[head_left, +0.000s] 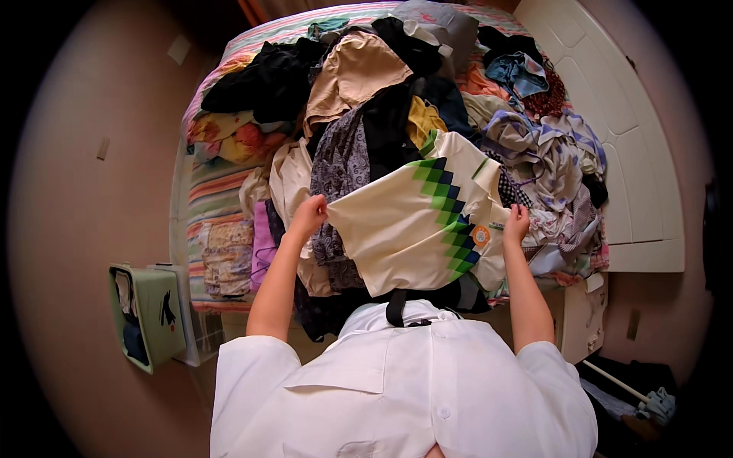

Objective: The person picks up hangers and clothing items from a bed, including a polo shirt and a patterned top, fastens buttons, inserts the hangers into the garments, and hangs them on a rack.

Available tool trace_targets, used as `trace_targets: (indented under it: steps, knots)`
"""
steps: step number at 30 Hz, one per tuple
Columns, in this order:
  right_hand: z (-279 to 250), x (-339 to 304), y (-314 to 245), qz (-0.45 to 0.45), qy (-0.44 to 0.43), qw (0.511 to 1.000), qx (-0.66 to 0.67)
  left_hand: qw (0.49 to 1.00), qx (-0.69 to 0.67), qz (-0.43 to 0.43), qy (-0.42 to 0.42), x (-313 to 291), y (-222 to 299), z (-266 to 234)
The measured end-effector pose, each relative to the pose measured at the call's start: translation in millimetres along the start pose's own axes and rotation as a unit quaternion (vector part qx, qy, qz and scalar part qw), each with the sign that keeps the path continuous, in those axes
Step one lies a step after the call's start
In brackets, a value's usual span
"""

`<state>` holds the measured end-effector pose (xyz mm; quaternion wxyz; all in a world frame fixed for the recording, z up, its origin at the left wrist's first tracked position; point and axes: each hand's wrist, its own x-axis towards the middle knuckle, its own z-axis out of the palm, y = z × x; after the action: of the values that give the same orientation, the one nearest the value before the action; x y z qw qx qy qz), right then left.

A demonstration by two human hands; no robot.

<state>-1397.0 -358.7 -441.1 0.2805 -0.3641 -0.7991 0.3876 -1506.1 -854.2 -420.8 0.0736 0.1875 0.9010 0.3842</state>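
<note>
A cream polo shirt (382, 217) with a green and navy zigzag band and an orange round patch is stretched between my two hands, over the near side of the bed. My left hand (309, 217) pinches its left edge. On the other side my right hand (517, 224) grips the shirt near the small chest print, fingers closed. The collar lies toward the far right, and part of the cloth sags in folds. Beneath and beyond it spreads a heap of clothes, with a grey patterned garment (336, 183) right behind my left hand.
Tan shorts (359, 72), black garments (263, 84) and a white-and-blue cloth (546, 149) are piled on the striped bed (217, 183). A folded floral cloth (227, 256) lies at the near left. A green bin (160, 313) stands left; a white headboard (618, 114) rises right.
</note>
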Motion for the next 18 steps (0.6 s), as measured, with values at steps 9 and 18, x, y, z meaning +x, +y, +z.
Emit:
trace_targets:
  steps: [9, 18]
  knots:
    - [-3, 2, 11, 0.015, 0.038, 0.996, 0.083, 0.871, -0.362, -0.159, 0.291, 15, -11, 6]
    - [-19, 1, 1, -0.019, 0.031, 0.995, 0.096, 0.827, -0.443, -0.34, 0.062, -6, 18, 43]
